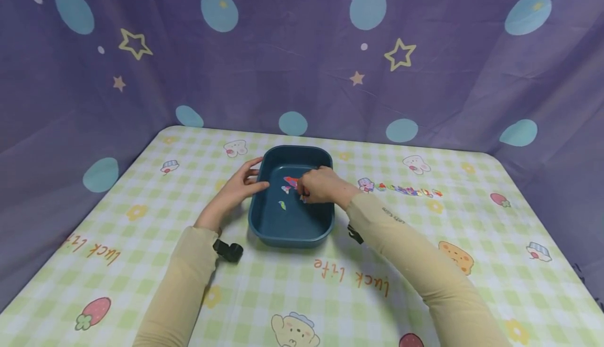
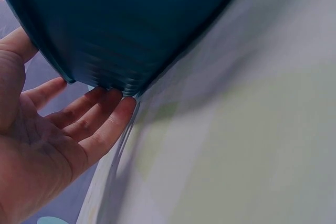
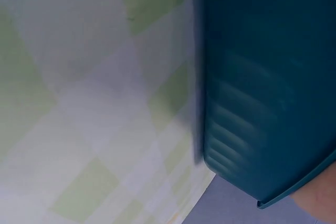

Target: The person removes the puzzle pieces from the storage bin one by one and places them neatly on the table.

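A dark teal rectangular basin (image 1: 292, 234) with rounded corners sits on the table. Several small colourful sticker-like pieces lie on its floor, among them a red one (image 1: 290, 181) and a green leaf-shaped one (image 1: 282, 205). At the basin's left side, my left hand (image 1: 239, 185) hooks its thumb over the rim while the fingertips (image 2: 126, 109) touch the ridged outer wall (image 2: 113, 72). My right hand (image 1: 321, 184) reaches down inside over the right rim, fingers curled beside the pieces. I cannot tell whether it pinches one, as its fingertips are mostly hidden.
To the basin's right, a row of small colourful pieces (image 1: 408, 190) lies on the checked tablecloth (image 1: 264, 294). The cloth carries printed fruit, animals and lettering. A purple patterned curtain (image 1: 292, 69) hangs behind the table. Black camera straps (image 1: 228, 251) circle the wrists.
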A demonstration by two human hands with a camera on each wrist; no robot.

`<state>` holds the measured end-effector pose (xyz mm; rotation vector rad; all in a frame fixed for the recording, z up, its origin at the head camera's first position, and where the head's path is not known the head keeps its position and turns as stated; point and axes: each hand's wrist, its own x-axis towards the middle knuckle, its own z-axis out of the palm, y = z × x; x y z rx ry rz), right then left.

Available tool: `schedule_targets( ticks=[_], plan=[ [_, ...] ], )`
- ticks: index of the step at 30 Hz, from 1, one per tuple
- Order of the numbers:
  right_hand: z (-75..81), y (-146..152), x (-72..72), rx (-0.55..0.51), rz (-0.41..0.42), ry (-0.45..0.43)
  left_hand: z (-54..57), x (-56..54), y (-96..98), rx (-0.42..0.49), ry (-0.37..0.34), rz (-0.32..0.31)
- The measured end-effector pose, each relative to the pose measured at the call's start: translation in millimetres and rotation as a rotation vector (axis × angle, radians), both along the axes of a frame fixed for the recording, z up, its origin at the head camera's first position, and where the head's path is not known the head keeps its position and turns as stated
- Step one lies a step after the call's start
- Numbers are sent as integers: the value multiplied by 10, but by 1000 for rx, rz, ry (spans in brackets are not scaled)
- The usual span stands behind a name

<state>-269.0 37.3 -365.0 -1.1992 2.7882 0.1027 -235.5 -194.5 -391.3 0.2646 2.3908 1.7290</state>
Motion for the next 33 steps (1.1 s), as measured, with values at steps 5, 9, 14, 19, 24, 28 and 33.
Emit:
schedule_targets(
  ticks=[5, 9, 14, 19, 24, 28, 33],
  plan=[
    [-18, 4, -3, -13, 12, 7, -38, -24, -4, -9, 4, 6],
    [-18, 7, 2, -20, 20, 17, -46, -21, -6, -9, 5, 4],
    [16, 18, 14, -41, 27, 30, -48, -27, -6, -10, 7, 7],
    [78, 46, 45, -60, 30, 34, -45, -35, -13, -1, 10, -1],
    [154, 113, 81, -100, 45, 44, -33, -32, -17, 7, 17, -10],
    [218, 188, 88, -125, 35, 47, -30, -29, -14, -4, 16, -5],
    [295, 301, 84, -142, 9, 41, -36, -33, -19, -6, 13, -2]
  ],
)
